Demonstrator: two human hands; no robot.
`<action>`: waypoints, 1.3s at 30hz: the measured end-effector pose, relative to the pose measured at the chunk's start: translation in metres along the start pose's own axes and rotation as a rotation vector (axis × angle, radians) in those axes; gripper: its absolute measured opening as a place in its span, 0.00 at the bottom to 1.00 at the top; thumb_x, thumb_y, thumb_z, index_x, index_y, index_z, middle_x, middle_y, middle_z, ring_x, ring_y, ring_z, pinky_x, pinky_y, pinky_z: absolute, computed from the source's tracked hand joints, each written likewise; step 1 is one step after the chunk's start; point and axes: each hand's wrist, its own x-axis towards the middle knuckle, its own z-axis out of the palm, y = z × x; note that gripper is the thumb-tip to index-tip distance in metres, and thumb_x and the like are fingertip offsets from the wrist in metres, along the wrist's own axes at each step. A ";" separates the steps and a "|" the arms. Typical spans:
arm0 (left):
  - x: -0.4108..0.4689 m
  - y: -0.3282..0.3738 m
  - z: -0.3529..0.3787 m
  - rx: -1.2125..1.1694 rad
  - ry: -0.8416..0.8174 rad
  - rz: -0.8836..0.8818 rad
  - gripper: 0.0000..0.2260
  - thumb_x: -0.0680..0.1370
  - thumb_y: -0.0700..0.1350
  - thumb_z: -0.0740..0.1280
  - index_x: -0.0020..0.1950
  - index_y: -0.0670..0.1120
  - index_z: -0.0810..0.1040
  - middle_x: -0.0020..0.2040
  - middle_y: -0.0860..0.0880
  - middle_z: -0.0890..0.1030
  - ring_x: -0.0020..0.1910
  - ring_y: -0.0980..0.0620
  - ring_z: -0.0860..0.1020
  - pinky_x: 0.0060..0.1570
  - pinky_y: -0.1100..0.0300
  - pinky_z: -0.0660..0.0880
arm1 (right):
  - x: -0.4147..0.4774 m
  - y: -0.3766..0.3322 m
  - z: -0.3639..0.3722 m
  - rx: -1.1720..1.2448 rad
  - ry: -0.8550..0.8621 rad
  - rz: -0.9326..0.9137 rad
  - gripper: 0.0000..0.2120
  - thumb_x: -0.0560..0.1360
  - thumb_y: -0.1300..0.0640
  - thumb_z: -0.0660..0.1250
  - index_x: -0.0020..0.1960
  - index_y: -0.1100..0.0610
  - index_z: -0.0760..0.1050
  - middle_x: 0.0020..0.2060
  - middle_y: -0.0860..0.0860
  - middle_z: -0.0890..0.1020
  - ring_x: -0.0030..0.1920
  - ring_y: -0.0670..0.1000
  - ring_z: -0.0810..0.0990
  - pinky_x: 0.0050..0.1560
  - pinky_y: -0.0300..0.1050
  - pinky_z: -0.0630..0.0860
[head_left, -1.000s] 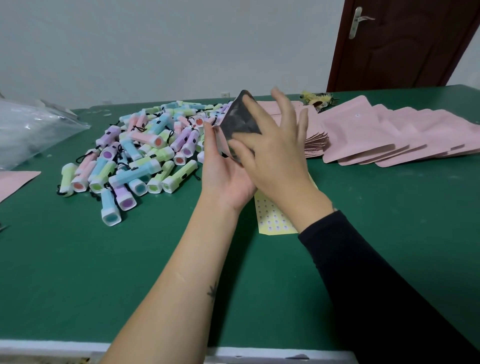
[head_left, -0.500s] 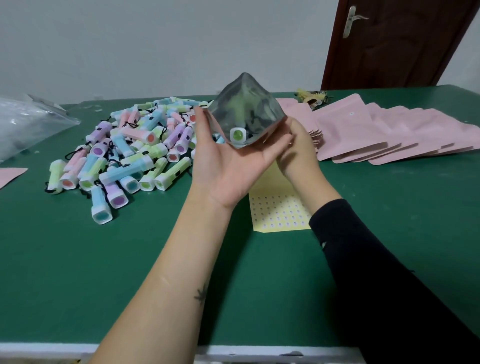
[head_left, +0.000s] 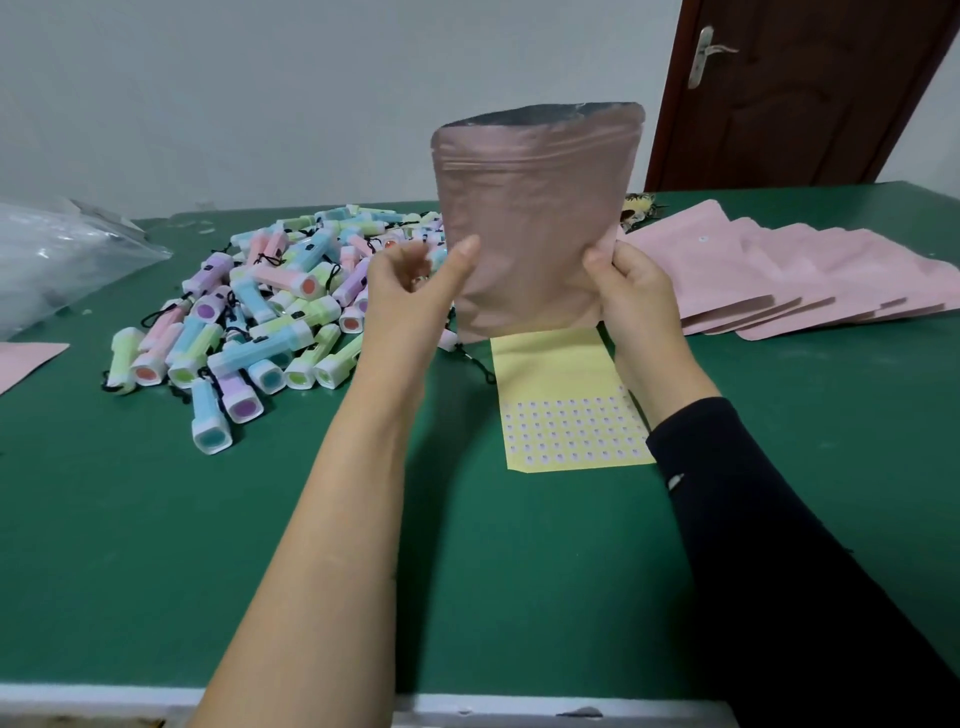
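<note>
Above the middle of the green surface (head_left: 156, 545): one pink foil pouch (head_left: 535, 218), being held upright and clear of the surface. Its mouth is pointing up and gaping slightly, with the dark lining showing. The zip strip is looking unpressed. Contents: cannot tell, since the wall is opaque.

Left hand (head_left: 413, 293): its grip is clamping the pouch's left edge, thumb lying on the front.

Right hand (head_left: 631, 296): its grip is clamping the lower right corner, fingers curling round it.

Left of the pouch: a heap of pastel torches (head_left: 270, 312), lying loose and unpacked in large number.

Right of the pouch: a fanned stack of pink pouches (head_left: 779, 275), lying flat, one bearing a small dot. Filled or empty: cannot tell.

Beneath the hands: a yellow sticker sheet (head_left: 561, 410), its upper part lying bare and its lower rows holding stickers.

Progress, as judged: the pouch in hand is awaiting closing at the zip and probably a sticker. Going by the size of the heap, most of the packing is remaining.
</note>
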 end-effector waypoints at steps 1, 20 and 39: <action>0.002 -0.003 -0.005 0.017 -0.009 0.016 0.25 0.73 0.58 0.73 0.65 0.49 0.72 0.60 0.58 0.78 0.62 0.57 0.76 0.63 0.56 0.73 | 0.000 0.000 0.000 0.002 -0.033 0.008 0.14 0.81 0.55 0.61 0.53 0.67 0.77 0.54 0.64 0.81 0.52 0.61 0.80 0.57 0.57 0.76; 0.014 -0.025 -0.009 -0.024 -0.092 -0.177 0.08 0.73 0.47 0.75 0.50 0.46 0.84 0.44 0.50 0.87 0.42 0.51 0.85 0.43 0.59 0.79 | -0.010 0.005 0.015 0.107 -0.250 0.153 0.09 0.72 0.51 0.74 0.47 0.56 0.82 0.45 0.52 0.87 0.48 0.54 0.85 0.56 0.55 0.80; 0.009 -0.021 -0.010 -0.074 -0.233 -0.305 0.08 0.76 0.41 0.71 0.55 0.47 0.79 0.41 0.54 0.85 0.34 0.57 0.81 0.31 0.65 0.75 | -0.008 0.010 0.017 -0.046 -0.230 0.070 0.05 0.74 0.53 0.72 0.49 0.51 0.79 0.42 0.44 0.84 0.43 0.45 0.83 0.44 0.39 0.79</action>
